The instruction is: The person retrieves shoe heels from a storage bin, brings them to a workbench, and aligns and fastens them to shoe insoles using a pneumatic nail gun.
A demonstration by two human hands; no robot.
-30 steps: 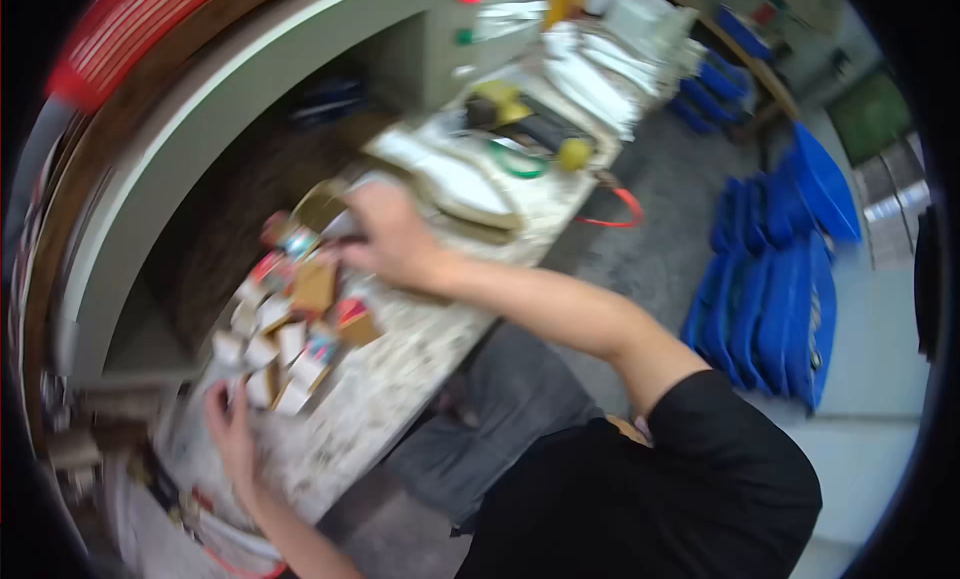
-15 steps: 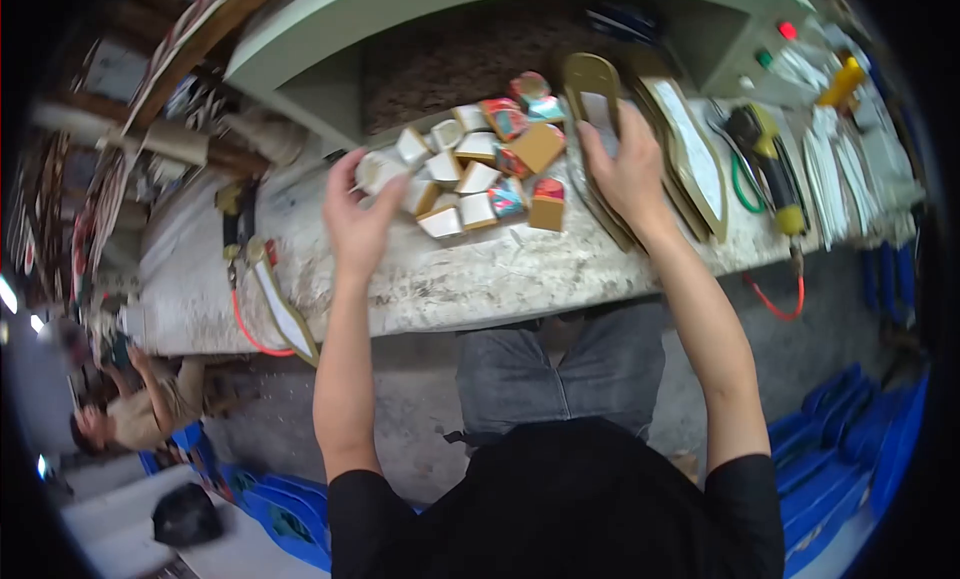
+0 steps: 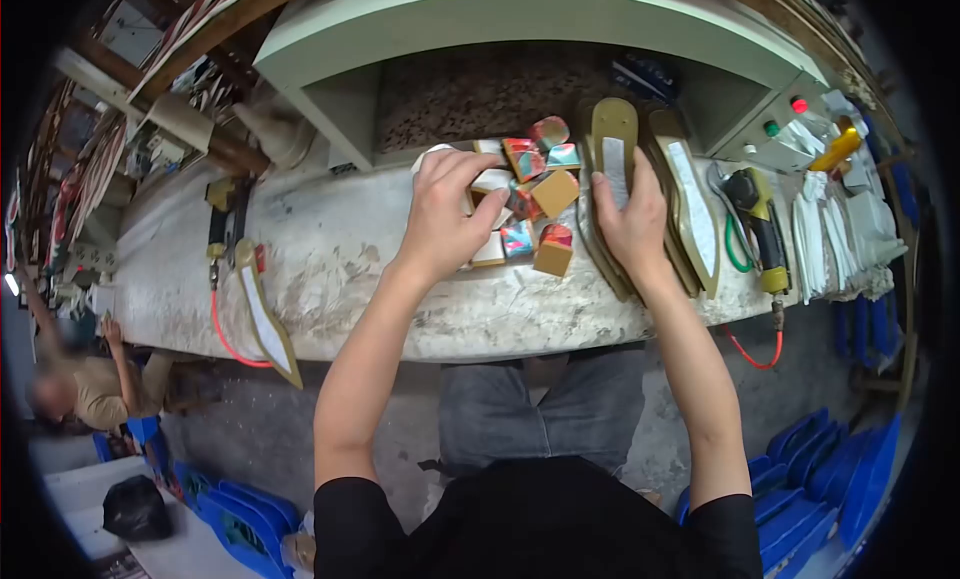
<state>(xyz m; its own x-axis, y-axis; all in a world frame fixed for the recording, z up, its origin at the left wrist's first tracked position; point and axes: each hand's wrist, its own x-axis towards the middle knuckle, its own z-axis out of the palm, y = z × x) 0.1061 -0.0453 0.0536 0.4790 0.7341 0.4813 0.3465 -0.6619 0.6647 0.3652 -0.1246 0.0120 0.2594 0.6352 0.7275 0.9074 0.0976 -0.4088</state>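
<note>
The long tan sole-shaped piece (image 3: 613, 124) with a pale strip sits over similar ones on the desk (image 3: 400, 314), the right hand's (image 3: 635, 214) grip closed along both its edges, likely to steady it. Over small white-and-tan blocks (image 3: 490, 251), the left hand's (image 3: 445, 214) thumb and fingers curve apart; from here I can't tell whether it holds one. They're clustered, presumably for easy reach. In the cubby behind, a dark blue cardboard box (image 3: 645, 76) bears pale lettering, too small to read.
</note>
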